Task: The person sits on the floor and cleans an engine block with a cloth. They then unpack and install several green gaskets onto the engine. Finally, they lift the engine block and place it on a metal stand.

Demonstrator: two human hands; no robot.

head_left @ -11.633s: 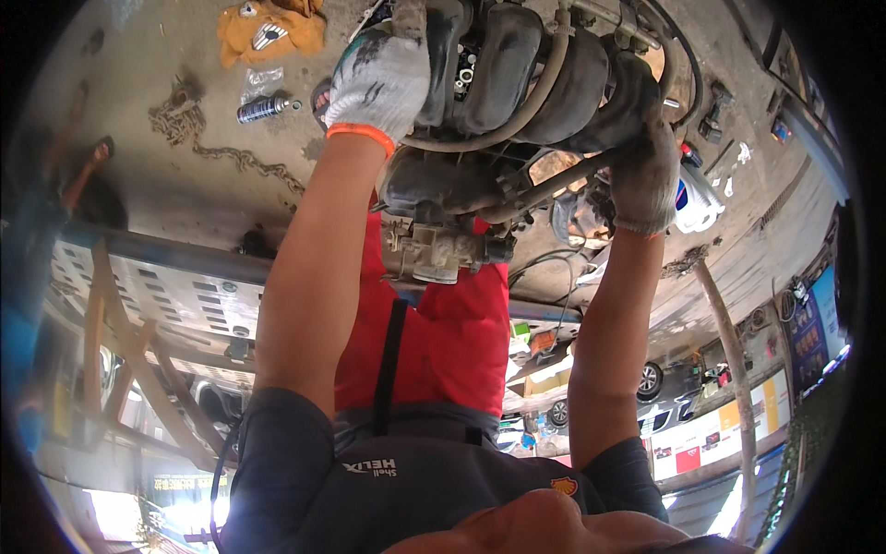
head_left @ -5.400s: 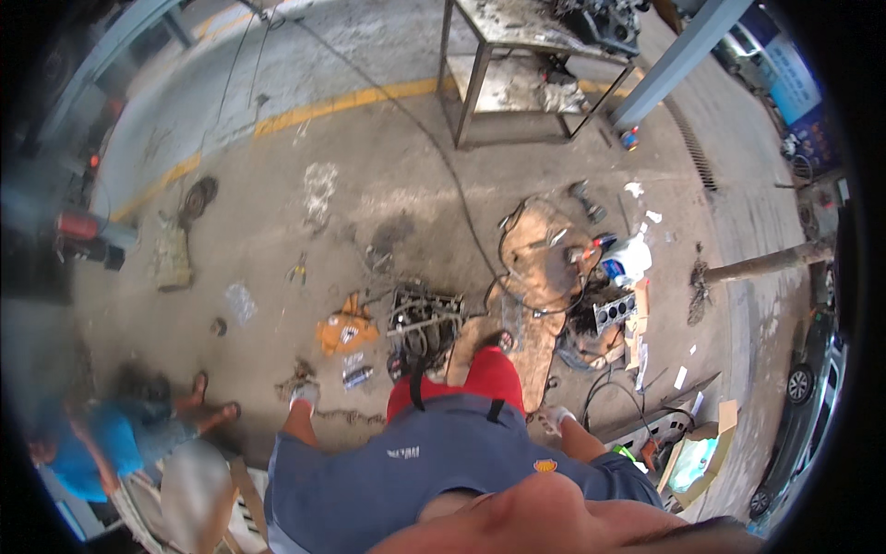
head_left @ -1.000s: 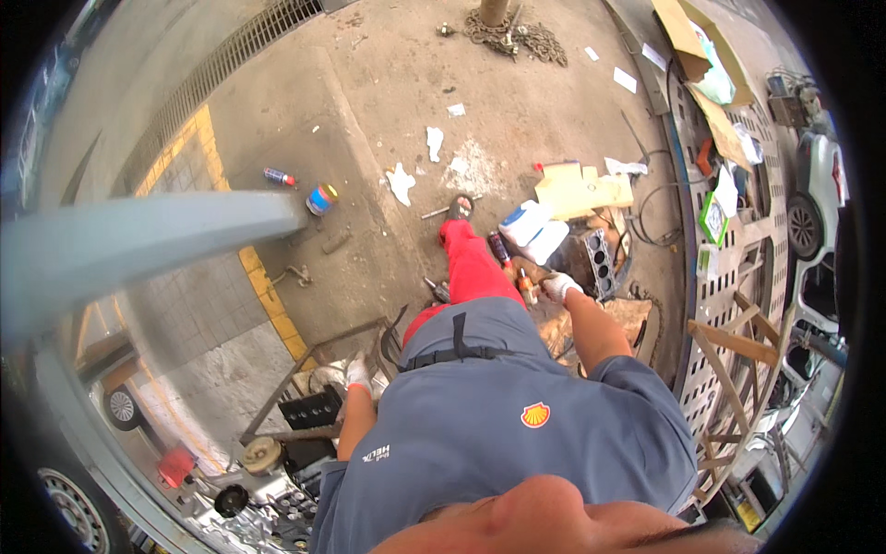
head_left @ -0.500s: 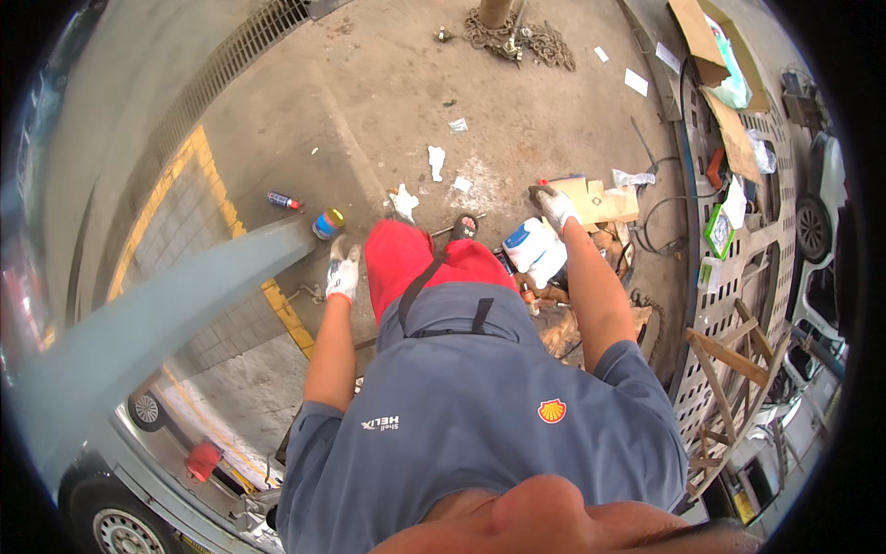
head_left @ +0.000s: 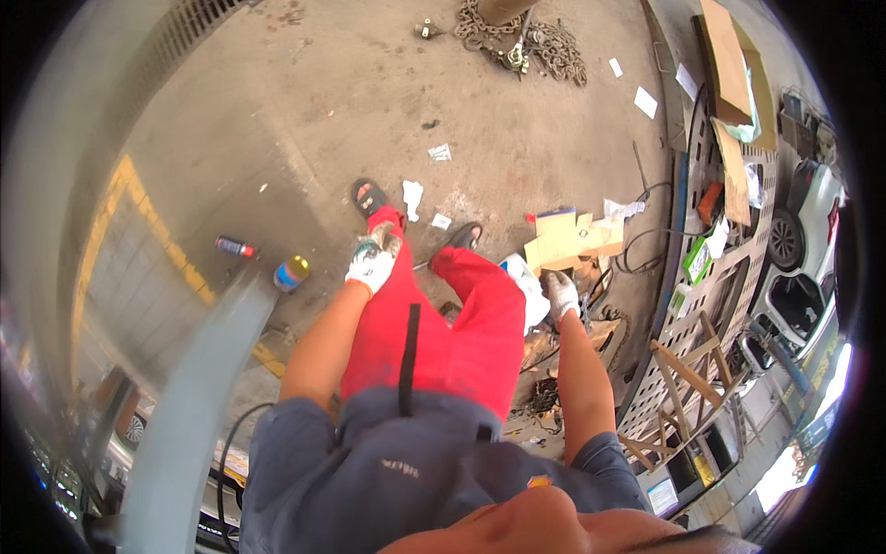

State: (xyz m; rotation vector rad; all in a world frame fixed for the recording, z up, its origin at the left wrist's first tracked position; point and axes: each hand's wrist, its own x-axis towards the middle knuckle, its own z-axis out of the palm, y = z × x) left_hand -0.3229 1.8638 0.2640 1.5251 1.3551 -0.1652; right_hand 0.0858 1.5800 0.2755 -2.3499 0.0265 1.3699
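Observation:
My left hand (head_left: 372, 262), in a white work glove with a grey palm, is at the knee of my red trousers (head_left: 392, 319). Its fingers look loosely spread against the cloth, and I see nothing clearly held. On the other side, my right hand (head_left: 561, 294), gloved the same way, hangs beside a white jug (head_left: 530, 294) with a blue label. Its fingers point forward and appear to hold nothing; whether they touch the jug is unclear. Flattened cardboard (head_left: 561, 242) lies just ahead of that hand. To the left stands a blue can with a yellow top (head_left: 292, 273).
A spray can (head_left: 235, 246) lies near a grey post (head_left: 189, 397) at left. Paper scraps (head_left: 413, 198) dot the concrete ahead, with a heap of chain (head_left: 558, 54) farther off. At right runs a perforated metal platform (head_left: 688, 319) carrying boxes and a wooden frame (head_left: 688, 374).
My legs have straightened and both sandalled feet now show. The left hand has moved from beside the leg to the knee; the right has drawn back from the cardboard to beside the jug.

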